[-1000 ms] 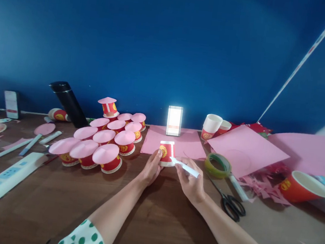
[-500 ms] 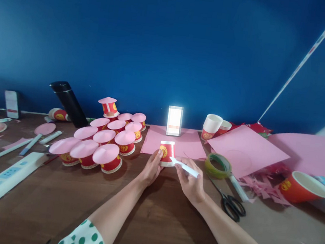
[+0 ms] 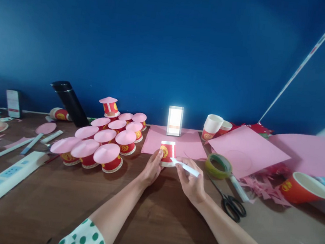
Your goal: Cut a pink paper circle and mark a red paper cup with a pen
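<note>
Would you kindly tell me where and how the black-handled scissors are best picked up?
I'd take the scissors by their looped handles, from the near side, probably with the right hand once free of the white pen. They lie flat, handles toward the person, blades pointing away toward the tape roll.

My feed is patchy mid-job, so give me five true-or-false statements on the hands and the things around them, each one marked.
1. The left hand holds a red cup. True.
2. The right hand holds the scissors. False: it holds a white pen.
3. The pen's tip is at the red cup. True.
4. The tape lies left of both hands. False: the tape lies to their right.
5. The pink-topped cups stand left of both hands. True.
</note>
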### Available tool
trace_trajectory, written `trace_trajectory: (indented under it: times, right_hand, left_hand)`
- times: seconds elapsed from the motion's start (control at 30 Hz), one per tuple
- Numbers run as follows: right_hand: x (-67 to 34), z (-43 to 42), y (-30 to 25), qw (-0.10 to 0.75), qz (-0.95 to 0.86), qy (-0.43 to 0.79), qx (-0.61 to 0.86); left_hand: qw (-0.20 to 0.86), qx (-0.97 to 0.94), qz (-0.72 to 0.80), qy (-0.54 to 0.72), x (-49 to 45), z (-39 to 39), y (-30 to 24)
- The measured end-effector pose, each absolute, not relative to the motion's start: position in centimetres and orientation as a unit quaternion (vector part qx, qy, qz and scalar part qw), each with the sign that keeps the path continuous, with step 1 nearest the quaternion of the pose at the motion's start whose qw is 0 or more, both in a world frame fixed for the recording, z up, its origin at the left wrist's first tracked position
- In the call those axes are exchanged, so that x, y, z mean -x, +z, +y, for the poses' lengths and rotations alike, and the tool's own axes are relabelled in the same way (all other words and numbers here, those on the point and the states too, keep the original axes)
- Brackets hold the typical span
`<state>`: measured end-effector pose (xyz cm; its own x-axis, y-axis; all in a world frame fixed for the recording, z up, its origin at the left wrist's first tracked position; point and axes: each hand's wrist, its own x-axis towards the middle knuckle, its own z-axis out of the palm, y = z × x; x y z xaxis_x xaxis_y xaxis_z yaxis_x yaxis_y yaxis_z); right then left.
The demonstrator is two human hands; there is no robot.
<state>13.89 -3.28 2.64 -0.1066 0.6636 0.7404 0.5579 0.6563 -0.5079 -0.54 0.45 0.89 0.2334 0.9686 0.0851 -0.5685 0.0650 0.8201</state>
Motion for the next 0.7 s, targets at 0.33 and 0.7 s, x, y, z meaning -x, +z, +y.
trace_trajectory:
  times: [0.33, 0.7]
  right_hand:
    - [-13.78, -3.33, 2.74, 0.527, -0.745, 0.047, 0.407]
    - [-13.8, -3.41, 2.75, 0.517, -0.748, 0.059, 0.413]
  left_hand:
    - [0.682, -0.385, 0.268, 0.562, 0.51, 0.49, 1.01]
    - [0.677, -0.388, 0.271, 0.563, 0.5, 0.48, 1.09]
